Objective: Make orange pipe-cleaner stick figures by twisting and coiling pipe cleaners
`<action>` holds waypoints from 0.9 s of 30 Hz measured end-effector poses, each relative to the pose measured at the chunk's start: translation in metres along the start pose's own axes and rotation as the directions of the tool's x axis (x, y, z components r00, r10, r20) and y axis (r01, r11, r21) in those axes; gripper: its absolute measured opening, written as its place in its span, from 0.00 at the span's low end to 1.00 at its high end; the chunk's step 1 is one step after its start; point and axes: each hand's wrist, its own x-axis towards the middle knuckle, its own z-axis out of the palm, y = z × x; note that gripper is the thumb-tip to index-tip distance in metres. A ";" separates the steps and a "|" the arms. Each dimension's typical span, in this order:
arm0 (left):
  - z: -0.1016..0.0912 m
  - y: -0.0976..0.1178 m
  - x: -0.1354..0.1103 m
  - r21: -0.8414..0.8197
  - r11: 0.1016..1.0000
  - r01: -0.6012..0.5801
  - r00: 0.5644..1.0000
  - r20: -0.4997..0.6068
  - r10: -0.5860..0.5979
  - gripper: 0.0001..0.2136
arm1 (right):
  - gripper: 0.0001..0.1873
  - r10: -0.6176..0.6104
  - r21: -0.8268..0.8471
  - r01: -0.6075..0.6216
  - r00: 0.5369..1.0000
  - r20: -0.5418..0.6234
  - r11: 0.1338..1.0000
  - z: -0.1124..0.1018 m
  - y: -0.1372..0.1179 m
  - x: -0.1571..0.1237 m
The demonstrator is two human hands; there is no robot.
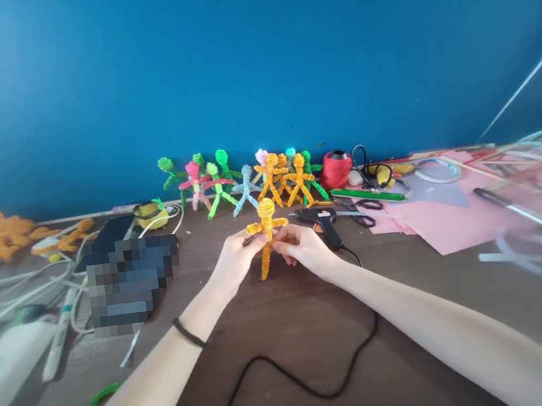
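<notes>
An orange pipe-cleaner figure point(265, 211) with a round coiled head, two stubby arms and a leg pointing down is held upright above the table. My left hand point(238, 254) pinches its body from the left, thumb at the middle. From the right, my right hand point(303, 245) has thumb and fingers closed at its lower body. The fingers partly hide the legs. Behind it stand several similar figures: a green one point(220, 186), a pink one point(194, 183), a blue-grey one point(248, 189) and an orange one point(300, 176).
Right of my hands lies a black glue gun point(323, 219), its cord point(293, 384) looping across the front. Farther right are a green cutter point(369, 194), red yarn point(336, 170) and pink paper point(444, 224). Leftward are a pixelated dark device point(134, 276), cables and orange pipe-cleaner pieces point(1, 237).
</notes>
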 end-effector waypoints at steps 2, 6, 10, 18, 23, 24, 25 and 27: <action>-0.001 0.000 0.000 0.010 1.000 -0.002 1.000 -0.005 0.002 0.15 | 0.13 -0.001 -0.020 0.002 1.000 0.021 1.000 -0.001 0.000 0.000; -0.002 0.000 0.001 0.014 1.000 0.009 1.000 -0.005 -0.009 0.14 | 0.14 0.000 -0.038 0.002 0.998 0.066 0.999 -0.003 -0.002 0.000; -0.002 -0.001 0.001 0.009 1.000 0.014 1.000 -0.009 -0.014 0.12 | 0.15 0.031 -0.042 -0.027 0.993 0.116 0.999 -0.005 -0.002 0.001; -0.001 -0.005 0.000 -0.099 0.989 0.107 0.993 0.055 -0.102 0.13 | 0.16 0.054 -0.081 -0.037 0.974 0.222 0.996 -0.008 -0.004 0.002; 0.000 -0.006 0.000 -0.166 0.972 0.168 0.985 0.077 -0.157 0.13 | 0.18 0.035 -0.104 -0.010 0.971 0.238 0.995 -0.007 -0.009 0.001; 0.000 -0.006 0.000 -0.178 0.969 0.174 0.983 0.082 -0.162 0.12 | 0.18 0.029 -0.109 -0.003 0.970 0.240 0.994 -0.008 -0.009 0.001; 0.000 -0.005 0.000 -0.188 0.966 0.179 0.982 0.088 -0.165 0.12 | 0.18 0.025 -0.115 0.003 0.970 0.243 0.993 -0.008 -0.009 0.001; 0.000 -0.005 0.000 -0.201 0.961 0.191 0.980 0.102 -0.173 0.12 | 0.18 0.024 -0.129 0.010 0.967 0.254 0.992 -0.008 -0.008 0.002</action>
